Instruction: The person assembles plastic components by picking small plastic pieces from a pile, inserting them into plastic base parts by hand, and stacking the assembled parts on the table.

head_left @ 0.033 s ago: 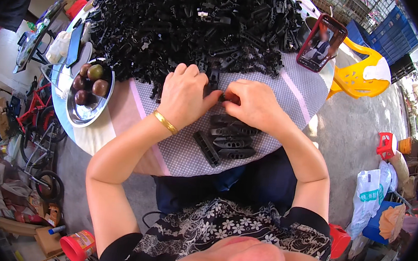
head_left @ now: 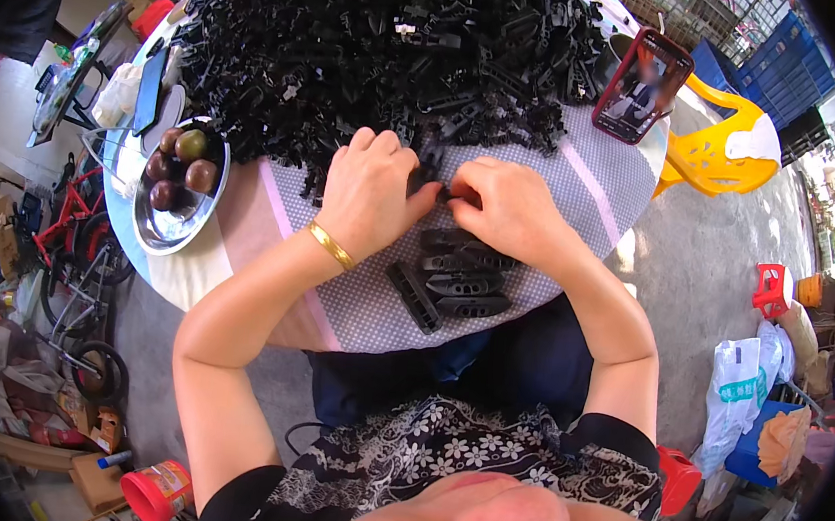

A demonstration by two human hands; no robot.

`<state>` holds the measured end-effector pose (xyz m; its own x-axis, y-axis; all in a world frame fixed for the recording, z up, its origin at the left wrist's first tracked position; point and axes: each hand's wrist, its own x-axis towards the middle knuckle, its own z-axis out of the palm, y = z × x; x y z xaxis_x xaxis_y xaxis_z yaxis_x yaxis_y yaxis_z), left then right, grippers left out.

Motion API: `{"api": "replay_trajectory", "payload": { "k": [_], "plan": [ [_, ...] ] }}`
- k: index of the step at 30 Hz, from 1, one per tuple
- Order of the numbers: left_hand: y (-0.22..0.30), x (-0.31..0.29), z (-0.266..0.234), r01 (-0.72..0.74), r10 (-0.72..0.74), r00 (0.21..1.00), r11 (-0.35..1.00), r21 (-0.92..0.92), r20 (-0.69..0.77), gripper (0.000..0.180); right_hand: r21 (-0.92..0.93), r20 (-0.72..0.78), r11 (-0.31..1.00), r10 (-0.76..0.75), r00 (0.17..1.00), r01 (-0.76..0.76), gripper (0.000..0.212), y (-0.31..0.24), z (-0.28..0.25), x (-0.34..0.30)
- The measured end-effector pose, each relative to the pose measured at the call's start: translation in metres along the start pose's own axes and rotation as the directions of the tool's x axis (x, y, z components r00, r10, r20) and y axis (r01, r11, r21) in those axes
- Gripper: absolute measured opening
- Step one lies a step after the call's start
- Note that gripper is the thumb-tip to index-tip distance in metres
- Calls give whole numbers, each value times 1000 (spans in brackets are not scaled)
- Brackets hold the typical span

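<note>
Pile (head_left: 388,47) of black pieces lies at twelve o'clock; left hand (head_left: 368,196) and right hand (head_left: 508,209) grip some blurred dark part (head_left: 430,165); casings (head_left: 465,284) rest at their five o'clock.

On the one worktop (head_left: 594,202) there is one big heap of black parts (head_left: 387,57), of which the pieces are too many to be counted, and nearer to the person there are at least four separate black pieces (head_left: 414,298), some overlapping. I count two hands, one left hand (head_left: 369,194) and one right hand (head_left: 511,207), with one gold-coloured bracelet (head_left: 330,245). One silver dish (head_left: 169,235) at left carries five round fruits (head_left: 200,175), while at right are one phone (head_left: 643,86) and one yellow chair (head_left: 714,153).
</note>
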<state>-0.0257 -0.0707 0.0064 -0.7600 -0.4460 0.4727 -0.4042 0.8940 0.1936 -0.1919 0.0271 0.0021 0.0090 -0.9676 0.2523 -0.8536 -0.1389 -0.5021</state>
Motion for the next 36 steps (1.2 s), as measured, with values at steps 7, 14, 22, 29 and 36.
{"api": "replay_trajectory", "payload": {
  "k": [7, 14, 22, 29, 36],
  "plan": [
    [-2, -7, -6, -65, 51, 992, 991, -118, -114, 20, 216, -122, 973, 111, 986, -83, 13, -11, -24, -12],
    [8, -7, -11, 175, -117, 984, 776, -606, 134, 24, 402, -333, 914, 100, 938, 45, 17, -11, -26, -15],
    [6, -10, -2, 481, -82, 875, 56, -875, 477, 32, 172, -470, 934, -201, 860, 312, 11, -14, -20, -14],
    [7, -8, -9, 538, -100, 836, -38, -842, 539, 34, 231, -457, 937, -135, 879, 264, 11, -17, -20, -17],
    [15, -7, -13, 474, -76, 833, -412, -778, 548, 37, 477, -412, 843, -36, 910, 250, 11, -20, -16, -20]
  ]
}}
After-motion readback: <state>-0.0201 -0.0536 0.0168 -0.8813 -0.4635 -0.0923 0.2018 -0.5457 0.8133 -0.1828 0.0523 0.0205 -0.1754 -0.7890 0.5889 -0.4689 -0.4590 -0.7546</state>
